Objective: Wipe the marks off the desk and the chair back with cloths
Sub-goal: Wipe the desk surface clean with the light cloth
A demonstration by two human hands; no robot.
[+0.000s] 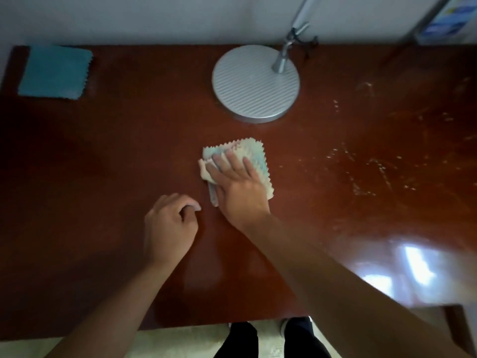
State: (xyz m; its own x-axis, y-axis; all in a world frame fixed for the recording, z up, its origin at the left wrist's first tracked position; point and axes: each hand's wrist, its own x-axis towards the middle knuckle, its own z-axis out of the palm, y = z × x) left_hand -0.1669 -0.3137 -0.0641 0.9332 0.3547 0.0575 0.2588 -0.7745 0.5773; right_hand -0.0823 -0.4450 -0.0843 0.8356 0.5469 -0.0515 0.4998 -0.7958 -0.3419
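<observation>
We find the right hand (236, 183) pressing flat-fingered on the pale cloth (251, 153) before the lamp base (247, 83); left hand (169, 223) loosely curled, empty; desk-wiping underway, next sweep should go toward the marks (374, 164) right of the lamp base

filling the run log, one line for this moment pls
right hand flat on pale cloth | left hand idle | marks remain

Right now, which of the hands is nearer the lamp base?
Right. The right hand presses the pale cloth just below the lamp base; the left hand is lower and further left.
</observation>
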